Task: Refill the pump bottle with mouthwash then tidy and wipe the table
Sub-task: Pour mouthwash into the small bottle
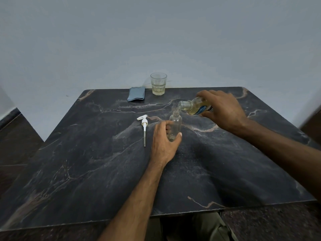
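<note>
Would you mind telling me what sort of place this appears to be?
Probably a plain room in a home, though that is uncertain: a dark marble-look table pushed against a bare pale wall, with a drinking glass and a folded blue cloth at its far edge.

Your right hand (220, 110) hides most of the mouthwash bottle (194, 106), its label unreadable, and your left hand (165, 143) covers the pump bottle's (174, 126) base.

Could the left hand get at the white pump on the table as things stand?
Probably not yet: the left hand grips the small clear bottle under the tilted mouthwash bottle. The pump lies just to its left with bare table between.
</note>
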The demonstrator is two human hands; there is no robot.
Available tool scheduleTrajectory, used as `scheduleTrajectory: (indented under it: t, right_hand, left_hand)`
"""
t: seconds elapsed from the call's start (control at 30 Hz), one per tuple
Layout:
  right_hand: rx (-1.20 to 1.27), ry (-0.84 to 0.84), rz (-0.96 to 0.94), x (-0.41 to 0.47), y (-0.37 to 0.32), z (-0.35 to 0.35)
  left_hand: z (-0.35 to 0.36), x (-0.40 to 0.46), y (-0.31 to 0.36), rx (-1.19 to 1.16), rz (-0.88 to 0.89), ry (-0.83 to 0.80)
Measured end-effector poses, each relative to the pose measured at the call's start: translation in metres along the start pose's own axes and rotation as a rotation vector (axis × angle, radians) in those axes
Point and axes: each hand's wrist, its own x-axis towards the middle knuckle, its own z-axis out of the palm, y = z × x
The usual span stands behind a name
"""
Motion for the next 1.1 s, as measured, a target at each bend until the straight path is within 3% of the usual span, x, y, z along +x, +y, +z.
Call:
scheduleTrajectory:
  t: [1.1]
  right_hand:
    - [-0.073, 0.062, -0.057, 0.01, 0.01, -0.015]
  left_hand:
    - [-0.001, 0.0, 0.003, 0.028, -0.035, -0.014]
